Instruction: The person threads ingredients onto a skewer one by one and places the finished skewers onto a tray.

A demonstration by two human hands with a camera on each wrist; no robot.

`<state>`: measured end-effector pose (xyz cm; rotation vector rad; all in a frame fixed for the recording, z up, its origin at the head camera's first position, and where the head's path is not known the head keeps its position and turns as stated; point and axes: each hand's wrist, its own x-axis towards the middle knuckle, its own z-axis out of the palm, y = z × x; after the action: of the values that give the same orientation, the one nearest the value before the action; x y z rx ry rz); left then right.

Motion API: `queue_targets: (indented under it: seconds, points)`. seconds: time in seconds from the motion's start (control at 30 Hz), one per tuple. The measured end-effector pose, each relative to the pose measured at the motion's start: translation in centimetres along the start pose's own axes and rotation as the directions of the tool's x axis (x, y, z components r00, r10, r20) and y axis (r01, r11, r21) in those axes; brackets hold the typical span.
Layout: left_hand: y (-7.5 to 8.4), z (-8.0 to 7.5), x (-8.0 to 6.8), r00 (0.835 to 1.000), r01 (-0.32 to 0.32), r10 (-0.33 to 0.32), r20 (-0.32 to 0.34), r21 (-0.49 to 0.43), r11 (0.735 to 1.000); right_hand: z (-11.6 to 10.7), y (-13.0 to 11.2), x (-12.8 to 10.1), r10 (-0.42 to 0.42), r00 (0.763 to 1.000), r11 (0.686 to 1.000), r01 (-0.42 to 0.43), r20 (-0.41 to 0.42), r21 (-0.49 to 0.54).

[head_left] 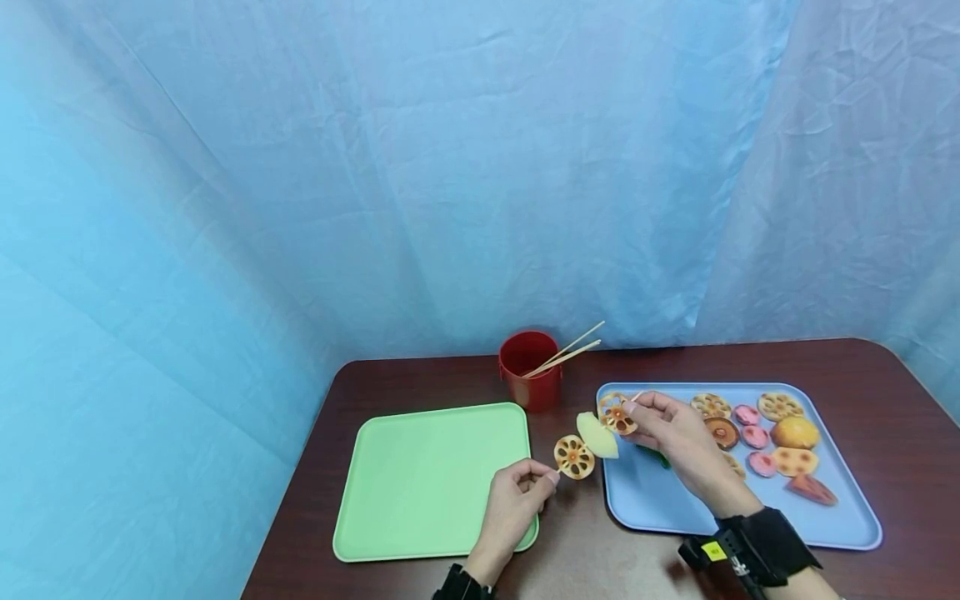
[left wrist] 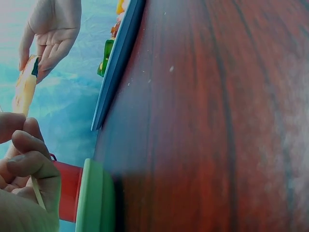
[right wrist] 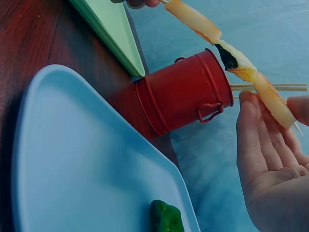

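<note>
Pinching one stick (left wrist: 38,193) by its lower end in left hand (head_left: 517,502), near one green tray (head_left: 427,487); threaded with two lotus slices (head_left: 574,458), one pale slice (head_left: 597,436) between — seemingly mid-threading. Gripping the outer lotus (head_left: 618,414) in right hand (head_left: 675,433) — probably needing pushing down next. On one blue tray (head_left: 656,504): three pink slices (head_left: 755,436), one mushroom (head_left: 722,432).

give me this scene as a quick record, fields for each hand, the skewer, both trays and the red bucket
left hand: pinches the skewer stick near one end
right hand: holds the far lotus slice between thumb and fingers
skewer order from left hand: near lotus slice, pale piece, far lotus slice
blue tray: other lotus slices, pink slices, yellow piece, green piece, more food
green tray: left of the blue tray
red bucket: behind the green tray's right corner, thin sticks leaning in it
</note>
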<state>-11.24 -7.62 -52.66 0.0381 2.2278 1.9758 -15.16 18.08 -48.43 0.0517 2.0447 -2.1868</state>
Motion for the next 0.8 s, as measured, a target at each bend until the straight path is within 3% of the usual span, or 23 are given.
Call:
queue_targets:
  seconds: [0.57, 0.8]
  points:
    - [0.04, -0.09, 0.14, 0.999, -0.033, 0.034, -0.010, 0.069, 0.997, 0.85, 0.75, -0.07, -0.029, 1.000, 0.999, 0.029, 0.010, -0.024]
    - [0.29, -0.55, 0.17, 0.996, -0.091, 0.093, -0.010, 0.130, 0.987, 0.64, 0.85, 0.06, -0.022, 1.000, 0.999, 0.023, 0.011, -0.043]
